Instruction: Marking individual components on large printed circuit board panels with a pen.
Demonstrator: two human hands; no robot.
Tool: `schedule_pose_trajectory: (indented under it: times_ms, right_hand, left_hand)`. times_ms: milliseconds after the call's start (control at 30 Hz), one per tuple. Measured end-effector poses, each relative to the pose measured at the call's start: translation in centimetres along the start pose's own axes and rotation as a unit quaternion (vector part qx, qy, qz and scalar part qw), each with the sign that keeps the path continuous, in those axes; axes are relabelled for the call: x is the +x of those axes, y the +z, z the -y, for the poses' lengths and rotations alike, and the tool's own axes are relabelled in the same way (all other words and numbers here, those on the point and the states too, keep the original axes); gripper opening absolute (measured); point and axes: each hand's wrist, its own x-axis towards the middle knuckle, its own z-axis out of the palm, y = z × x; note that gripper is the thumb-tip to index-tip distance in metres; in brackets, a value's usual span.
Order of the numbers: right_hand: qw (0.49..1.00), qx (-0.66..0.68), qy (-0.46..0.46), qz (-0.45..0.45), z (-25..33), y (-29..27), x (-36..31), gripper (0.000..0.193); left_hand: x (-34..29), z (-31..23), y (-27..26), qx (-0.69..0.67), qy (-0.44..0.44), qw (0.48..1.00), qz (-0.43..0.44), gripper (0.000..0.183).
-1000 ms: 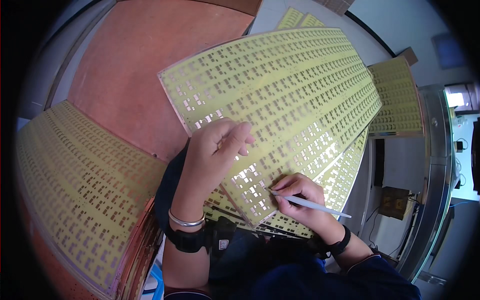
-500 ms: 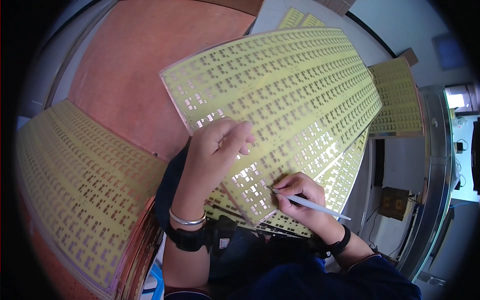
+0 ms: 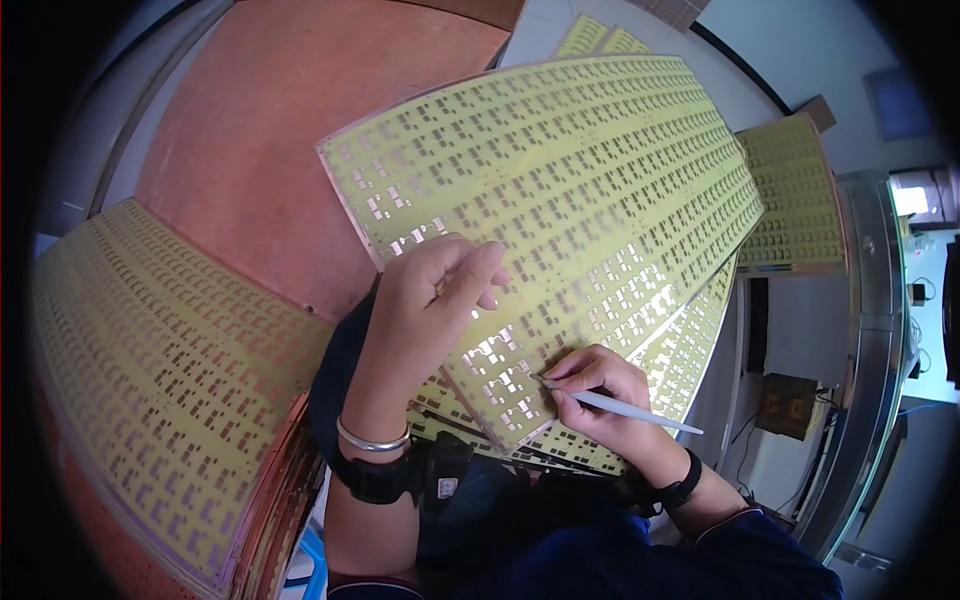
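The sheet could slip or buckle. It is big and thin, it rests tilted over the person's lap and the stack beneath, and only the left hand steadies it, fingers curled over the near edge with the thumb on top. If that hold loosens while the tool presses down, I think the sheet would slide off toward the floor on the right or bend along a row of cut-outs.

The tool's point is the other risk. The right hand pinches the slim white stick like a pen, fingers closed tight around it, tip touching the sheet close to its lower corner. Too hard a push there could tear the narrow bridges between the openings, or jab through to the sheet below.

The sheet itself is pale yellow-green with a thin coppery rim, punched all over in neat rows of small rectangular holes. Light shines through those nearest the hands. It lies between the two hands, spreading up and away to the right. A similar sheet lies at the left on a reddish board.
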Motion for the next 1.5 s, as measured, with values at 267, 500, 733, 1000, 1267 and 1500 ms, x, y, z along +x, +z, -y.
schedule_pose_trajectory:
  times_ms: [267,500,733,1000,1267,1500]
  right_hand:
    - [1.0,0.001,0.003,0.011,0.08,-0.13,0.05,0.012]
    - [1.0,0.003,0.006,0.005,0.18,0.01,0.03,0.012]
    - [1.0,-0.01,-0.002,-0.007,0.18,0.1,0.01,0.013]
    - [1.0,0.005,0.0,-0.016,-0.1,0.19,-0.17,0.012]
    - [1.0,-0.005,0.001,-0.002,-0.06,0.0,-0.09,0.012]
    - [1.0,0.011,0.008,0.004,0.16,-0.11,0.0,0.012]
  left_hand:
    - [0.0,-0.1,-0.32,0.045,-0.012,0.998,0.031,0.035]
    - [-0.06,-0.11,-0.31,0.045,-0.02,0.998,0.034,0.035]
    - [-0.08,0.04,0.0,-0.004,-0.004,1.0,-0.006,0.034]
    - [-0.1,-0.26,-0.33,0.027,-0.012,0.999,0.031,0.03]
    - [-0.01,0.14,0.06,-0.002,-0.002,1.0,-0.001,0.036]
    - [0.02,-0.02,0.13,-0.006,-0.001,1.0,-0.003,0.035]
